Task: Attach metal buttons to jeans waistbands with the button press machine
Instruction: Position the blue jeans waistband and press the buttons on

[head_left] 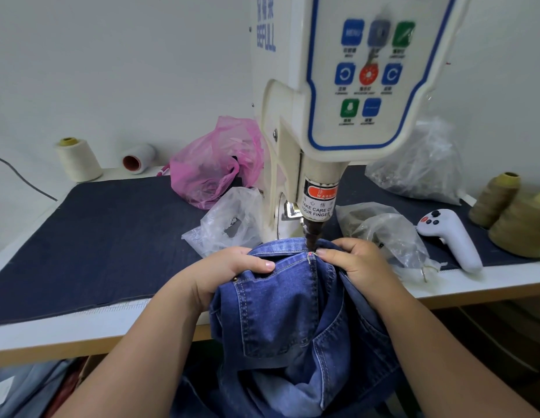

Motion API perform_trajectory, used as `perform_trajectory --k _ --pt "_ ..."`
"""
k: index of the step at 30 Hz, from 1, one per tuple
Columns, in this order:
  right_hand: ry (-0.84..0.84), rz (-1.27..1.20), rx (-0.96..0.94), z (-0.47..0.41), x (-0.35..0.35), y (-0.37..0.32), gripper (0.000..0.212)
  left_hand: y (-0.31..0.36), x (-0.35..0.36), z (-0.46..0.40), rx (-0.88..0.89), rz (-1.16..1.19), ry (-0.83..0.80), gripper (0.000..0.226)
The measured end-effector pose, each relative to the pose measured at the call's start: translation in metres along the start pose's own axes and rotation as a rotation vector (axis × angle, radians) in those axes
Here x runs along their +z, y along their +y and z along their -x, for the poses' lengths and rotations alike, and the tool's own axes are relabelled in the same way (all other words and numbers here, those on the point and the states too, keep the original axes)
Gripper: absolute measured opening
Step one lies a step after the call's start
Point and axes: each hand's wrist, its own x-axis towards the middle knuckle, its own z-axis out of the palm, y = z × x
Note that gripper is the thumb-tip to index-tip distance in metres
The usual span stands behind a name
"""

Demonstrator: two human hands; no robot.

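- We grasp the jeans waistband (288, 251) with both hands: left hand (232, 271) bunching denim, right hand (354, 262) pinching beside the red aiming dot.
- The waistband runs left to right between our hands, directly under the press head (312, 236) at the table (474, 285) edge.
- Our right fingertips (323, 252) lie nearer the punch, so they look at risk.

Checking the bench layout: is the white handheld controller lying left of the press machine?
No, the white handheld controller lies right of the cream button press machine.
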Motion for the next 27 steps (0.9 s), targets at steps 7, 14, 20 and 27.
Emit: perform_trajectory --k 7,14,20,27 --pt "0.004 0.004 0.000 -0.0001 0.0005 -0.0006 0.039 0.0008 0.0018 -0.0001 -0.022 0.036 0.001 0.063" --pt "0.002 0.004 0.011 0.0011 0.0001 -0.0031 0.028 -0.0016 0.0016 -0.0005 -0.023 0.093 -0.025 0.059" --pt "0.000 -0.010 0.013 0.0012 0.0011 -0.0036 0.035 -0.0032 0.0011 -0.0026 -0.047 0.150 -0.030 0.063" --pt "0.000 -0.004 0.017 0.0017 0.0005 -0.0046 0.034 -0.0032 0.0004 -0.0023 -0.048 0.157 -0.065 0.061"
